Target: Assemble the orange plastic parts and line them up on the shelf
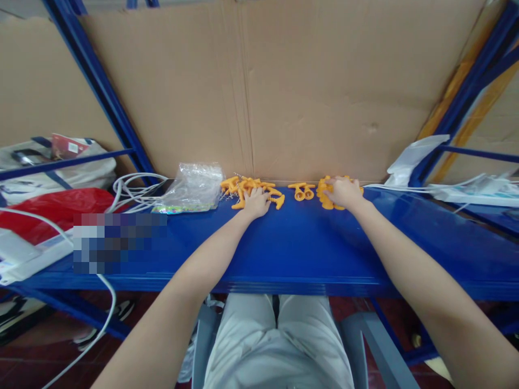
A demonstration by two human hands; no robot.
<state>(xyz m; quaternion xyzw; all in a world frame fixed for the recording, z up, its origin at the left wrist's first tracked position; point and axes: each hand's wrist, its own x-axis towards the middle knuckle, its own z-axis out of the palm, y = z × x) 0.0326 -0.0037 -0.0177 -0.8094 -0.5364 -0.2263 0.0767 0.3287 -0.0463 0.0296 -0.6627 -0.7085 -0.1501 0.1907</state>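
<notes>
Small orange plastic T-shaped pieces with metal chains lie in a loose pile (239, 185) at the back of the blue tabletop. My left hand (256, 204) rests on the pile's front right side, fingers apart, pressing among the pieces. Beside it, one orange T-shaped piece (279, 202) lies at the pile's right end. Two more orange pieces (302, 191) stand side by side between my hands, their round hollow ends facing me. Farther right, my right hand (345, 192) curls over a tight cluster of orange pieces (325, 200). Its fingertips are partly hidden among them.
A clear plastic bag (194, 186) lies left of the pile. White cables (135, 192), a red bag (60, 210) and a white power strip (44, 259) occupy the left side. Cardboard (316, 97) stands behind the blue table (292, 248). White packaging (413, 159) sits at right.
</notes>
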